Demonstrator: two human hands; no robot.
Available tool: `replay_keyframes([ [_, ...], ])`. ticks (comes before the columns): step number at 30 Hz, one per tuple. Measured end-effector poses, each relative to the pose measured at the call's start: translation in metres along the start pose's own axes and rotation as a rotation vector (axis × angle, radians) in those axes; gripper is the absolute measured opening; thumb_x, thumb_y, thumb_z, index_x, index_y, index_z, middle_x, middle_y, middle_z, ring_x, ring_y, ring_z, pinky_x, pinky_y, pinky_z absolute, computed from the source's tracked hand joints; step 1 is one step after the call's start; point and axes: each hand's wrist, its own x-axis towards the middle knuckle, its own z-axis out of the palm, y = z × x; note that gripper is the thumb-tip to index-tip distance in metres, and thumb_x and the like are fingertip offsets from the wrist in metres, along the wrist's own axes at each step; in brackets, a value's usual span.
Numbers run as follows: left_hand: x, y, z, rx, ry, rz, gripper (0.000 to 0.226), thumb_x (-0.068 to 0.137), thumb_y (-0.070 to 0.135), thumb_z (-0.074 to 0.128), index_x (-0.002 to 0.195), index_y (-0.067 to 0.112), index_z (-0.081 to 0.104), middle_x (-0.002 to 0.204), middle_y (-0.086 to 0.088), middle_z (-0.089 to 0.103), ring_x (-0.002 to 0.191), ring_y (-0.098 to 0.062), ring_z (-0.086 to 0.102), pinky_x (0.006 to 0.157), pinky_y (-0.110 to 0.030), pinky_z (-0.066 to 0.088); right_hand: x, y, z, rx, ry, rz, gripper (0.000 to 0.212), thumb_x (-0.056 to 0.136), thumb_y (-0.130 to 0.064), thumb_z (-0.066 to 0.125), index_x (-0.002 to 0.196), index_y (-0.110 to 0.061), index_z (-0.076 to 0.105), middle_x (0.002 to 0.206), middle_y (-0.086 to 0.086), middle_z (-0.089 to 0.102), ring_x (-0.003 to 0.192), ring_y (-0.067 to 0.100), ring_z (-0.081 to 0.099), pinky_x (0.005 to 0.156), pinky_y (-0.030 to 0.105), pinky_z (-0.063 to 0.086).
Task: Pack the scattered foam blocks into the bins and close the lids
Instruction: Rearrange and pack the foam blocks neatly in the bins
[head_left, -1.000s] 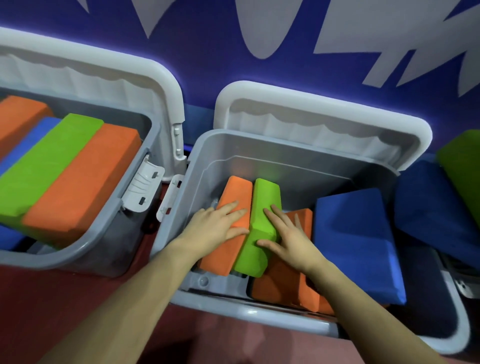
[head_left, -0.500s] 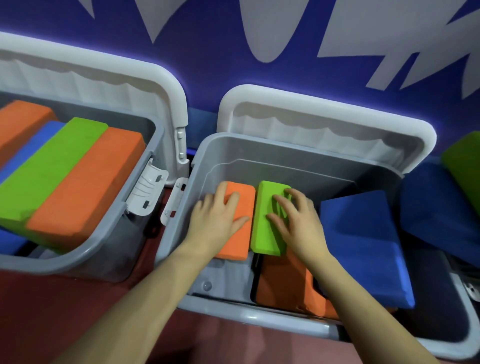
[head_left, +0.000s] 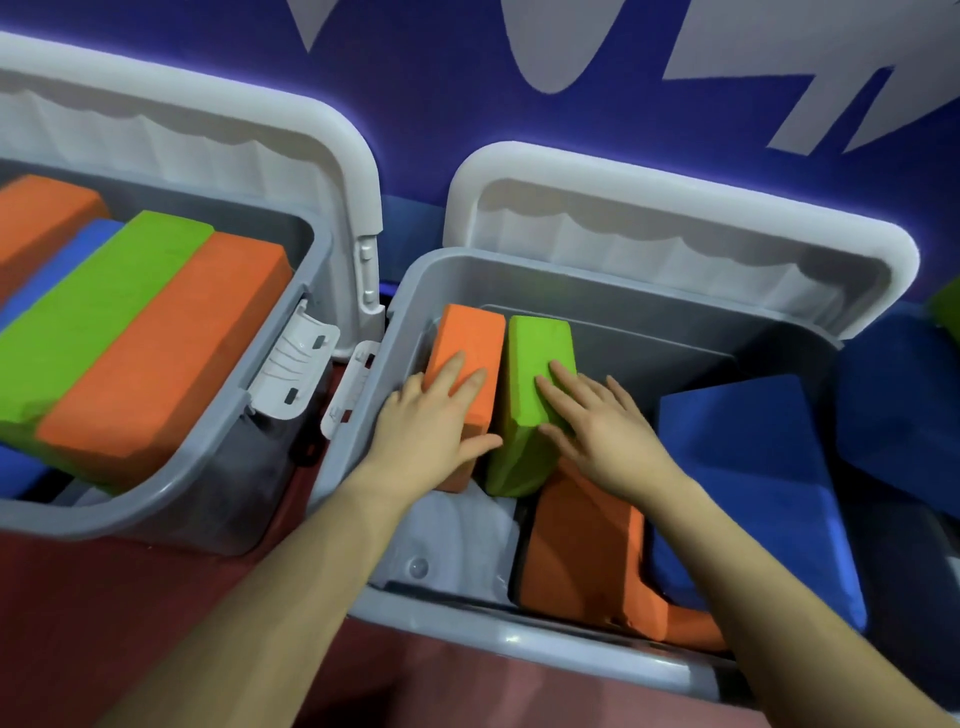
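Note:
Two grey bins stand side by side with white lids raised. In the right bin (head_left: 519, 639) an orange block (head_left: 470, 338) and a green block (head_left: 537, 343) stand on edge against its left wall. My left hand (head_left: 434, 423) presses flat on the orange block, fingers straight. My right hand (head_left: 597, 421) lies flat on the green block. A second orange block (head_left: 582, 551) lies below them, and a large blue block (head_left: 753, 478) leans at the right. The left bin (head_left: 156, 512) holds orange, green and blue blocks (head_left: 104, 317).
The right bin's lid (head_left: 675, 208) and the left bin's lid (head_left: 208, 114) lean back against a blue-and-white wall. More blue foam (head_left: 904, 405) and a green piece (head_left: 948, 312) lie outside, right of the right bin. White latches (head_left: 296, 369) hang between the bins. Red floor in front.
Both hands have pushed the orange and green blocks further back and left in the right bin, and the blocks now stand more upright side by side.

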Motion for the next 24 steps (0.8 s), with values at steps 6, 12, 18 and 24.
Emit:
replay_keyframes([
  [6,0.008,-0.002,-0.005,0.127,-0.072,0.023,0.093,0.081,0.047,0.068,0.151,0.026,0.010,0.159,0.000,0.004,0.129,-0.035,0.036,0.105,-0.040,0.033,0.014,-0.010,0.005,-0.044,-0.054,0.078,0.110,0.072,-0.061,0.070,0.154,-0.023,0.008,0.155,0.011,0.016,0.135,0.037,0.027,0.116,0.055,0.006],
  [12,0.031,0.001,-0.003,0.271,-0.087,0.074,0.112,0.074,0.049,0.075,0.152,0.028,-0.003,0.158,-0.007,0.001,0.125,-0.038,0.038,0.102,-0.042,0.036,0.021,-0.011,0.019,0.072,-0.016,0.089,0.113,0.074,-0.048,0.076,0.153,-0.028,-0.003,0.159,0.016,-0.013,0.148,0.030,0.004,0.117,0.048,0.000],
  [18,0.049,0.006,0.007,0.142,-0.098,0.037,0.114,0.076,0.047,0.074,0.152,0.025,-0.007,0.161,-0.002,-0.010,0.133,-0.041,0.028,0.109,-0.047,0.026,0.023,-0.002,0.031,0.130,0.093,0.028,0.104,0.075,-0.046,0.076,0.153,-0.019,0.012,0.159,0.022,-0.002,0.146,0.039,0.010,0.113,0.047,-0.010],
  [24,0.053,-0.006,0.009,0.174,-0.048,0.147,0.105,0.080,0.049,0.068,0.153,0.025,-0.004,0.161,0.001,-0.009,0.136,-0.042,0.021,0.113,-0.048,0.011,0.029,-0.001,0.036,0.169,0.181,0.036,0.095,0.077,-0.042,0.076,0.151,-0.015,0.024,0.158,0.022,0.008,0.144,0.042,0.017,0.110,0.049,-0.016],
])
